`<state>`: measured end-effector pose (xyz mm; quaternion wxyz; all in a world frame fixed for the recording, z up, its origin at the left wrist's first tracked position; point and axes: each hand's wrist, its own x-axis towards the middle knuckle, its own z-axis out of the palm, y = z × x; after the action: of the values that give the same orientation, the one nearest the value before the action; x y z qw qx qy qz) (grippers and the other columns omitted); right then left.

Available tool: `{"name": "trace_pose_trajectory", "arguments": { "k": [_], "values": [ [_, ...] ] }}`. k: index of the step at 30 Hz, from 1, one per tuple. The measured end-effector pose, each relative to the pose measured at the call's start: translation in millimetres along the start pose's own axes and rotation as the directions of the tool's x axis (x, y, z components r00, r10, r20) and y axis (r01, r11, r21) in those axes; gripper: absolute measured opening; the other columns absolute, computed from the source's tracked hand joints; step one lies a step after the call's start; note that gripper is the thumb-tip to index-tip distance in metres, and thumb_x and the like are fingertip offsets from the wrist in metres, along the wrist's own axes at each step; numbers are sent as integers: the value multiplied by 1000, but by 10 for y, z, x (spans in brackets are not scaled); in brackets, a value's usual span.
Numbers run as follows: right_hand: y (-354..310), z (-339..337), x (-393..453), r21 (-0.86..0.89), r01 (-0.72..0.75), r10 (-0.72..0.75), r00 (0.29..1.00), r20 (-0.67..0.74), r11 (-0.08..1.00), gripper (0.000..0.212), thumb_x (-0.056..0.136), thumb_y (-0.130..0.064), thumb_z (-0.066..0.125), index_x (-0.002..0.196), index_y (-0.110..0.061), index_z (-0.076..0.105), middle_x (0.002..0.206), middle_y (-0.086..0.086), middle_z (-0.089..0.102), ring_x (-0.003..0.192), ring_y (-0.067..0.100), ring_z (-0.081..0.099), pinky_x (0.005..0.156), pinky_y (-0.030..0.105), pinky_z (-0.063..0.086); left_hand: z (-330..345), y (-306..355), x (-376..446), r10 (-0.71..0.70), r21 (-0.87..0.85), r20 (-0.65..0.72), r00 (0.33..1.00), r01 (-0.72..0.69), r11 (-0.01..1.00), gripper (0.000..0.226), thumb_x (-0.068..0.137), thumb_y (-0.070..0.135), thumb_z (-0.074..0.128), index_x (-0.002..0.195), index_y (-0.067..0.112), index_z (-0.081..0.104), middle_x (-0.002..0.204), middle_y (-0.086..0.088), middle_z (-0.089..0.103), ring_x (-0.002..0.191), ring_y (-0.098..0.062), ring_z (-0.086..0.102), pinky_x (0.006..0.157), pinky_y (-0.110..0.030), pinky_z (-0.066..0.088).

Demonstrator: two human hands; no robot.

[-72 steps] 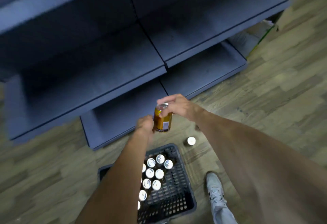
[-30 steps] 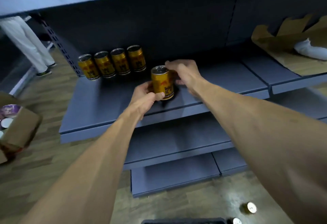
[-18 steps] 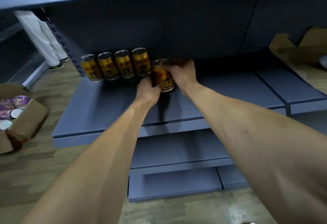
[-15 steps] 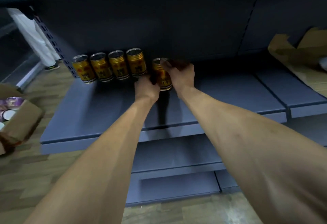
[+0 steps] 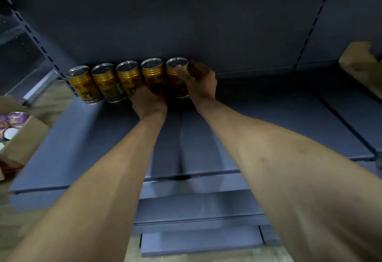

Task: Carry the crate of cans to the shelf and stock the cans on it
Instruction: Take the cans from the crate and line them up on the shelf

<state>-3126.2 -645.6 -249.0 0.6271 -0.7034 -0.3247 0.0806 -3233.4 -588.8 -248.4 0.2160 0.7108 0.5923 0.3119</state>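
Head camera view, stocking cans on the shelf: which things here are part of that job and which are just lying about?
Part of the job:
- row of gold cans at the back of the shelf
- rightmost can, gripped by the right hand
- left hand, against the cans

Lying about:
- cardboard box of purple-lidded tubs, left
- torn cardboard, right

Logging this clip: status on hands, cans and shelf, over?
Right hand grips the fifth can, rightmost in the row. Left hand against the row's base, grip unclear. Five cans upright at shelf back. Nothing blocking.
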Motion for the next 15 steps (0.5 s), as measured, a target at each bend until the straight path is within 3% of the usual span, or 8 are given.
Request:
{"name": "trace_pose_trajectory", "arguments": {
  "k": [6,8,12,15],
  "values": [
    [-54,56,122,-64,-1,1,1000,-11,998,29,90,-40,68,106,-16,72,108,2,70,104,22,63,86,31,47,-122,-9,256,-1,49,14,1000,1,999,38,98,27,53,120,-1,64,130,-22,59,127,-36,50,97,-41,42],
    [-82,79,121,-55,-12,10,999,-30,998,31,91,-40,67,109,-16,72,109,2,70,105,22,63,87,30,46,-176,-3,277,11,46,21,1000,-12,999,34,96,24,54,115,-1,67,124,-22,62,121,-36,54,92,-39,42],
    [-74,99,102,-43,-6,3,998,-64,999,33,90,-41,68,112,-17,72,111,1,70,105,20,63,85,26,45,-158,16,143,103,-98,22,994,-100,990,12,78,25,67,79,14,64,87,-8,65,83,-25,58,69,-29,37],
    [-71,128,131,-41,-20,17,997,-79,999,30,89,-38,69,109,-17,73,110,2,71,104,21,64,84,27,46,-143,-4,150,116,-80,-19,993,-118,990,32,79,39,72,89,8,71,98,-13,71,95,-30,65,73,-33,42]
  ]
}}
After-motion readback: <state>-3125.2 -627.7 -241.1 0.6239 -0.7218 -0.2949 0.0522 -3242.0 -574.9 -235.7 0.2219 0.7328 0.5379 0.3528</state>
